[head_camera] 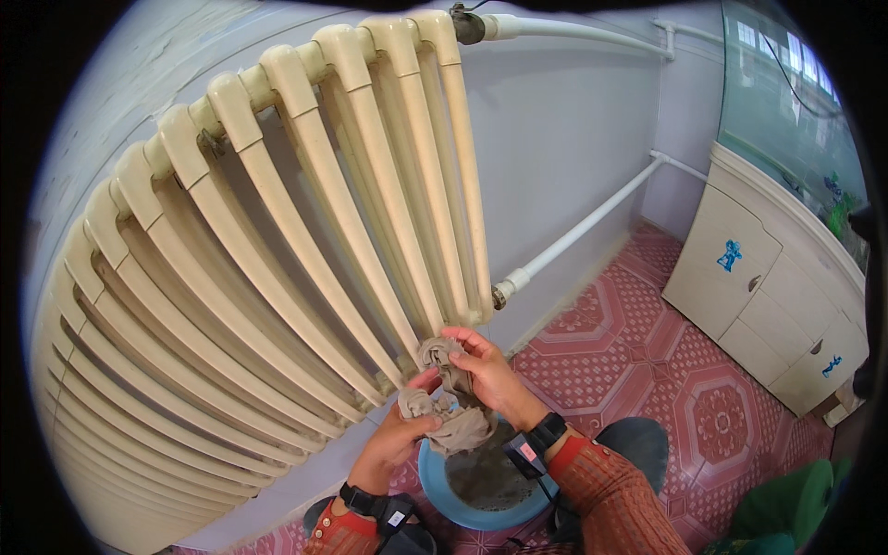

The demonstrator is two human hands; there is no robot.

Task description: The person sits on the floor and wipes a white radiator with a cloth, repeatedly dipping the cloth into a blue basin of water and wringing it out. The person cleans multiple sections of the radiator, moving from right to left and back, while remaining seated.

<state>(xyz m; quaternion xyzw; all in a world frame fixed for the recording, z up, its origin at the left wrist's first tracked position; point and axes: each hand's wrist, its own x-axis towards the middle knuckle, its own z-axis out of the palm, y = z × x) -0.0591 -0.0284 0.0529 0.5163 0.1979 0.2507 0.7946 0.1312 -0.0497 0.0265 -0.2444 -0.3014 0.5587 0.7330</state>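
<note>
A crumpled grey-brown cloth point(461, 429) is bunched between my two hands, above a blue plastic basin point(444, 496). My left hand point(402, 430) grips the lower bunch, thumb on top. The upper bunch is pinched by my right hand point(489, 371), close to the foot of the radiator columns. Dark, murky water point(492, 479) with some froth fills the bottom of the basin. Directly in front stands a cream sectional radiator point(305, 229); whether the fingertips touch it I cannot tell. Part of the basin's far rim is hidden by the cloth and my right forearm.
White pipes point(583, 239) run from the radiator's right end along the wall. A pale cabinet point(735, 291) carries a glass tank point(791, 125) at right. Patterned red tiles point(610, 347) cover the floor. A green object point(780, 503) is at lower right. Both wrists wear strapped devices point(527, 454).
</note>
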